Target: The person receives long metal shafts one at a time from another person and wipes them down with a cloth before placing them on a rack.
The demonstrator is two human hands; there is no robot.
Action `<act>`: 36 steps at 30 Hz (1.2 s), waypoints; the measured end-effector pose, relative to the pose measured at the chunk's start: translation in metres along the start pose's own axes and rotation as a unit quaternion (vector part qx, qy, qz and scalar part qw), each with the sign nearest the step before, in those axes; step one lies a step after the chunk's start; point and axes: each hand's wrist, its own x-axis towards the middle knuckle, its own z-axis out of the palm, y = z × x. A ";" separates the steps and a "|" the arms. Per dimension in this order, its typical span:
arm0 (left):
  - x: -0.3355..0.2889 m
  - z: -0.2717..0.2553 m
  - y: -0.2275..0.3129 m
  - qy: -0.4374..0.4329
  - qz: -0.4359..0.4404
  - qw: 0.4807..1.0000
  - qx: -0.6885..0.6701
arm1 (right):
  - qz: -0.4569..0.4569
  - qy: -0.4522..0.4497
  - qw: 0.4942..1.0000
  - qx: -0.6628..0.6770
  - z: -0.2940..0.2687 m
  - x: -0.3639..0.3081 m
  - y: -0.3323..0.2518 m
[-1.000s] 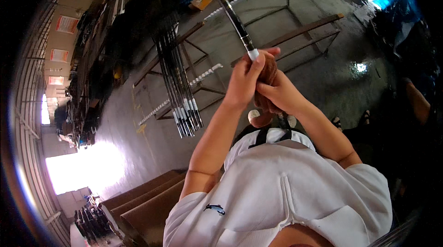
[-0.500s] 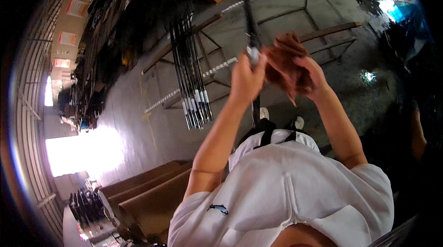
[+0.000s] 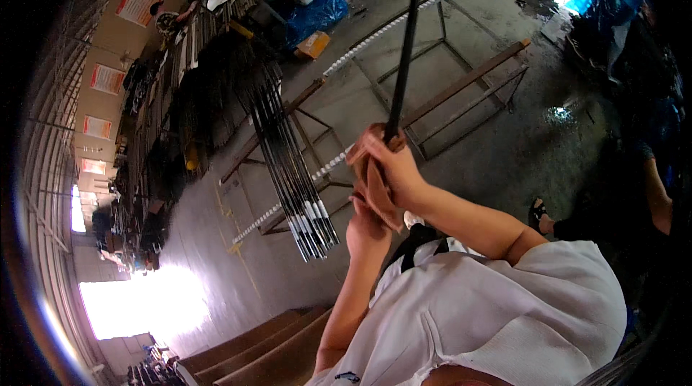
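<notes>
- So, the right hand (image 3: 398, 170) is closed round a brown cloth (image 3: 376, 190), with a dark rod (image 3: 407, 54) running into that grip.
- The left hand (image 3: 368, 233) sits just below, touching the cloth's lower end; can't really tell what its fingers hold.
- The rod slants up and away from the right hand.
- Over to the left, a bunch of black rods (image 3: 277, 148) lies across a metal rack (image 3: 308, 92).
- Way beyond, there's an orange box (image 3: 313, 44) beside blue plastic sheeting (image 3: 321, 11).
</notes>
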 end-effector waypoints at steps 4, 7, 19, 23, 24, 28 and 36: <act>-0.033 -0.002 -0.053 0.024 -0.013 0.992 0.122 | -0.067 0.070 0.995 0.019 -0.024 0.042 -0.051; -0.064 0.009 -0.123 0.069 -0.013 0.988 0.138 | -0.045 0.156 0.986 -0.036 -0.026 0.059 -0.081; -0.207 0.009 -0.358 0.032 -0.142 0.981 0.128 | -0.198 0.104 0.965 -0.136 -0.042 0.135 -0.278; -0.232 0.034 -0.431 -0.003 -0.210 0.952 0.221 | -0.137 -0.012 0.991 -0.003 -0.049 0.153 -0.300; -0.250 0.044 -0.458 0.017 -0.214 0.941 0.261 | -0.151 -0.016 0.988 0.013 -0.036 0.139 -0.275; -0.208 0.028 -0.388 -0.049 -0.216 0.960 0.172 | -0.020 -0.077 0.997 0.009 -0.044 0.095 -0.171; -0.256 0.016 -0.415 -0.075 -0.284 0.924 0.244 | -0.067 0.026 0.986 0.150 -0.060 0.147 -0.260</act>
